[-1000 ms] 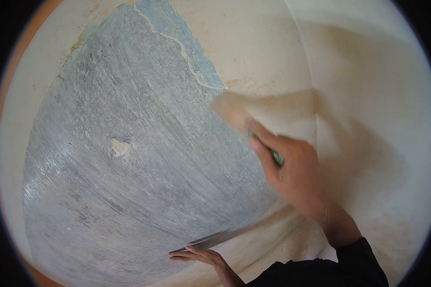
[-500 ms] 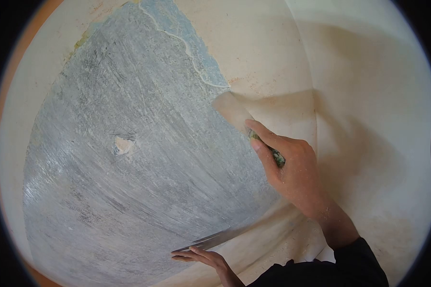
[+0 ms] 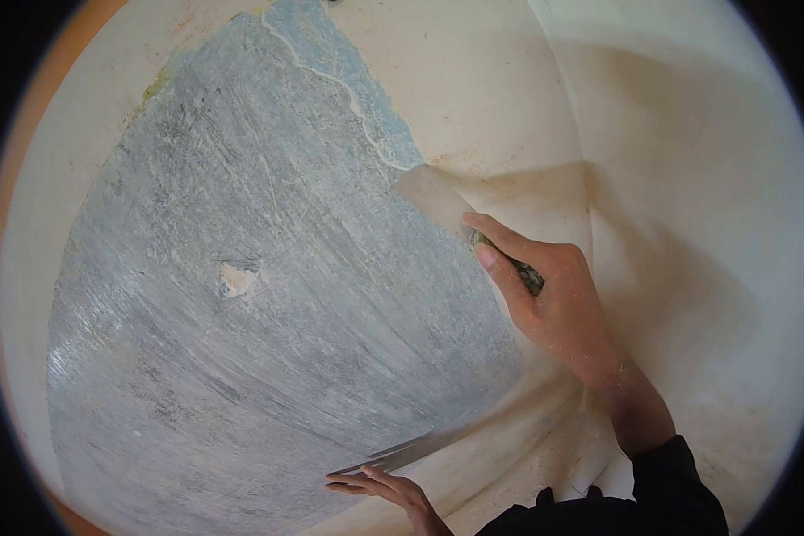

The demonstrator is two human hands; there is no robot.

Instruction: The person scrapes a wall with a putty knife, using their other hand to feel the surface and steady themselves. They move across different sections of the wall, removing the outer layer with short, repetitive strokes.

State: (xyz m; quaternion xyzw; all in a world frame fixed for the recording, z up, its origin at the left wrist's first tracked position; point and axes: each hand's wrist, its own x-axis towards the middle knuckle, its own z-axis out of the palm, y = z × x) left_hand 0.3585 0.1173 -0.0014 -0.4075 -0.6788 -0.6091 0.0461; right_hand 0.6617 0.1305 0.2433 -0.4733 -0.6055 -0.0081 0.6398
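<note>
My right hand point(image 3: 561, 299) is closed around the dark, patterned handle of a putty knife point(image 3: 434, 200). The knife's broad blade lies against the right border of a grey, streaked patch point(image 3: 286, 339) on a pale wall. Just above the blade, a thin whitish ridge point(image 3: 355, 100) runs along a light blue strip point(image 3: 344, 45) at the top of the patch. My left hand point(image 3: 393, 489) is low in the view, fingers stretched out flat, at the patch's lower edge, holding nothing visible. A dark streak, perhaps a shadow, lies beside its fingers.
A small pale chipped spot point(image 3: 237, 280) shows within the grey patch. Cream wall point(image 3: 473, 80) surrounds it, with a vertical line to the right. Pale folded sheeting point(image 3: 545, 447) and specks of debris lie below. An orange edge point(image 3: 40, 98) borders the left side.
The view has shifted slightly, so the patch sits a little lower and to the right. My right hand still grips the putty knife, its blade still at the patch's border. My left hand stays low.
</note>
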